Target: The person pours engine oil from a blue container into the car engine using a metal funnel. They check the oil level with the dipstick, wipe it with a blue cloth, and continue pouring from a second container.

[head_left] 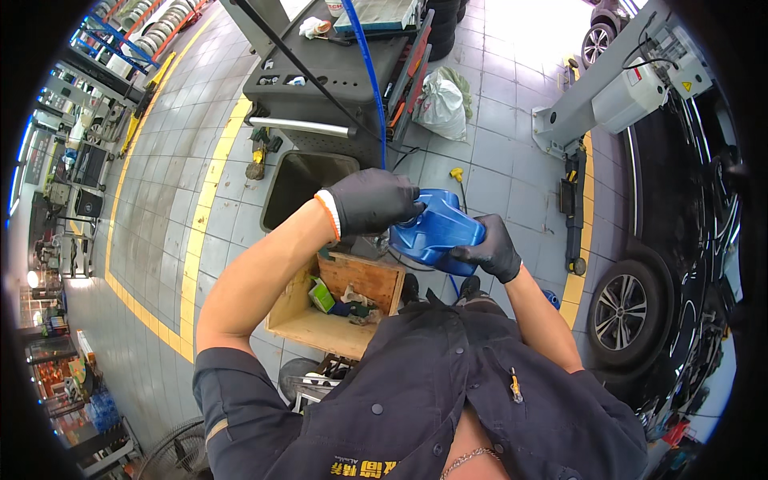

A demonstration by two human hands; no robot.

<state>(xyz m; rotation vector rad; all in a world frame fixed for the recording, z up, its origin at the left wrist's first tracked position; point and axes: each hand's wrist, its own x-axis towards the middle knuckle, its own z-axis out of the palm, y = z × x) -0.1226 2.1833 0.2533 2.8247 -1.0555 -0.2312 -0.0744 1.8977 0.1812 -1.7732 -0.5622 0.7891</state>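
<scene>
A blue plastic jug [440,228] with a moulded, angular body is held tilted in front of my chest. My left hand [372,202], in a black glove with a white and orange cuff, is closed at the jug's left end. Its curled fingers hide what they grip there, perhaps the neck or cap. Around the jug's right end wraps my right hand [492,250], also black-gloved, with the thumb lying over the near side. Just beyond my left hand is a dark open bin [276,192].
A grey tool cart [320,96] stands ahead, with a blue hose [370,72] hanging past it. Below my left arm sits a wooden box [324,340] holding small items. A white bag [442,108] lies beyond the cart's right side. At right are a lift post [588,92] and a black car [680,240].
</scene>
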